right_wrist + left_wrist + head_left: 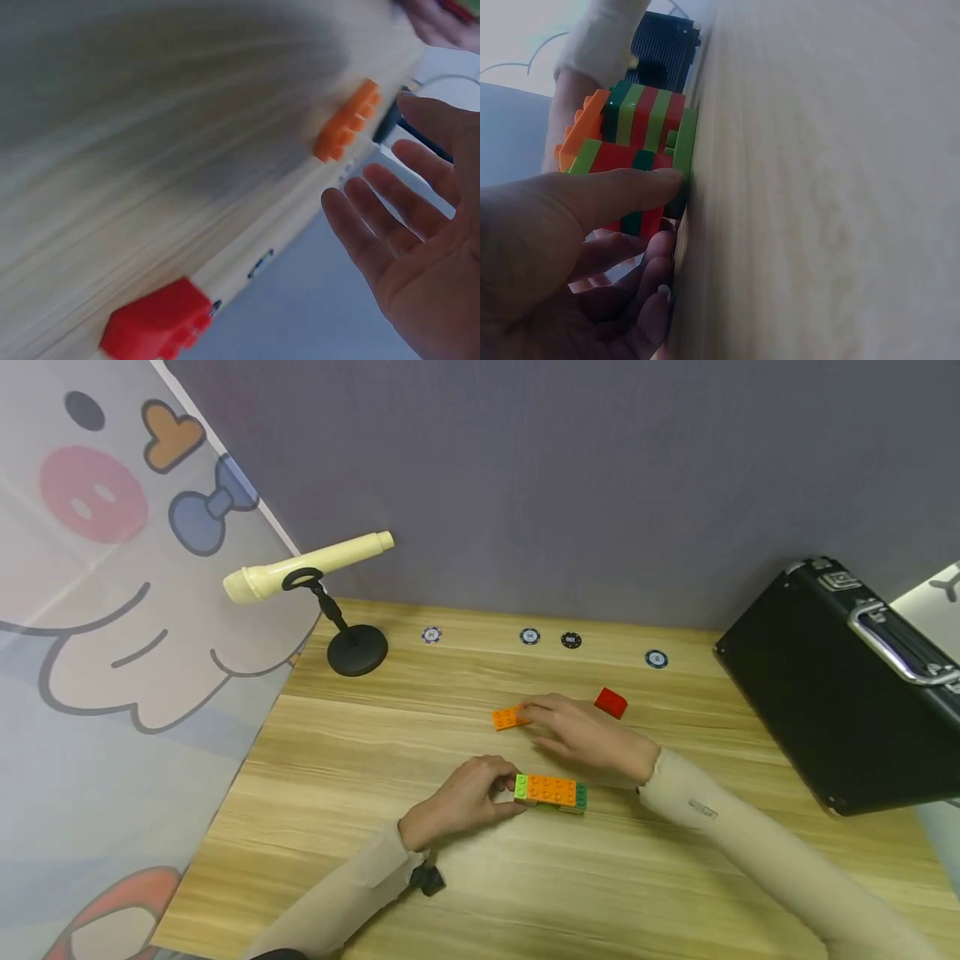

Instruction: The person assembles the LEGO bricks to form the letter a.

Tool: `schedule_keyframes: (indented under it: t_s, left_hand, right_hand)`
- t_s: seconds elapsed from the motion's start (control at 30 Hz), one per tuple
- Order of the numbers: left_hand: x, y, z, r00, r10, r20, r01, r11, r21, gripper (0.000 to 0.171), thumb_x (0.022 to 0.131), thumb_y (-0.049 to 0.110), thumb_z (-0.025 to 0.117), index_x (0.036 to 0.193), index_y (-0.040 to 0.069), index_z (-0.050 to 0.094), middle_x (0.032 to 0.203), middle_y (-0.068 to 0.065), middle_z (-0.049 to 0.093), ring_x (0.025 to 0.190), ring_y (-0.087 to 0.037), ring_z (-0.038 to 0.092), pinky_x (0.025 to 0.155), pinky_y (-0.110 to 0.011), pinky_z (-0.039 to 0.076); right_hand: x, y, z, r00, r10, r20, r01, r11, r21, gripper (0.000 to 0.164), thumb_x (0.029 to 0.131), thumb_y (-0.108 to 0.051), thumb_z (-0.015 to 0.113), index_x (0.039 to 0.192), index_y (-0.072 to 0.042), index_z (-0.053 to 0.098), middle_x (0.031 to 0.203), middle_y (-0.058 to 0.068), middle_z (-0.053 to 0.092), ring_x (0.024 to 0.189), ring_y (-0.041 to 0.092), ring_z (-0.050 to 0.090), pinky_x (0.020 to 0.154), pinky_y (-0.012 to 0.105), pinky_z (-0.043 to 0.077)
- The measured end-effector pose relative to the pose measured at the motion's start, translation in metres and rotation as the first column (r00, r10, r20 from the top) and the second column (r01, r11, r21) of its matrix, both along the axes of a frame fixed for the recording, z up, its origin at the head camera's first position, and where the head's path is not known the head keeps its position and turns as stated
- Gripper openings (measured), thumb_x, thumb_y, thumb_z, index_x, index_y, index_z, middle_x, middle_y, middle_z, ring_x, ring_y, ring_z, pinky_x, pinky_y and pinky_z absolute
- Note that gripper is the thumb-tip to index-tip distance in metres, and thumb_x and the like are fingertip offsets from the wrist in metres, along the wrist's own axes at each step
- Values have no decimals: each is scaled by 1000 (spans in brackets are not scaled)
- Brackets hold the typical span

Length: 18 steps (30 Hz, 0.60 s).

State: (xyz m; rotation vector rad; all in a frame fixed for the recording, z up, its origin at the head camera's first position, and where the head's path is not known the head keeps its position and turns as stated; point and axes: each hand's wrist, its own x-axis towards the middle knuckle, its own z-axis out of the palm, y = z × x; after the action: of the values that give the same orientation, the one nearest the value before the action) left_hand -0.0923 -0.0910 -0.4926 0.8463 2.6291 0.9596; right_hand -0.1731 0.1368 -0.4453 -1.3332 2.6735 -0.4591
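In the head view my left hand (463, 797) pinches the left end of a built-up toy brick structure (552, 790) low over the table. Its top is orange, with light green and dark green at the ends. The left wrist view shows stacked red and green layers (634, 120) below that, with my thumb pressed against one side. My right hand (588, 733) hovers with fingers spread beside a loose flat orange brick (505, 718); the right wrist view shows a gap between fingers and orange brick (346, 124). A red brick (611, 702) with a sloped side lies behind that hand.
Several round chips, among them a black one (571, 640), lie along the back of the wooden table (330, 760). A cream microphone (315, 562) on a black stand (357, 650) is at back left. A black case (832, 693) stands at the right; a grey partition (525, 485) rises behind.
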Motion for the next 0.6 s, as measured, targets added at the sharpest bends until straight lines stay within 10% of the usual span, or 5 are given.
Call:
schedule_keyframes:
  t_s: [0.33, 0.6]
  left_hand:
    - [1, 1, -2, 1000, -7, -11, 7, 1000, -4, 27, 81, 35, 80, 100, 18, 70, 85, 10, 66, 77, -2, 57, 71, -15, 46]
    - [0, 0, 0, 1000, 5, 0, -5, 1000, -7, 26, 82, 34, 80, 100, 18, 70, 84, 9, 66, 76, -5, 58, 69, -15, 45]
  right_hand:
    - [-16, -12, -20, 988, 104, -113, -100, 994, 43, 46, 97, -24, 62, 141, -17, 53, 147, 7, 51, 136, 27, 48, 114, 45, 37]
    - [-10, -2, -16, 996, 10, -85, -9, 1000, 4, 35, 92, -23, 70, 125, -17, 66, 126, 0, 63, 116, 20, 60, 101, 40, 49]
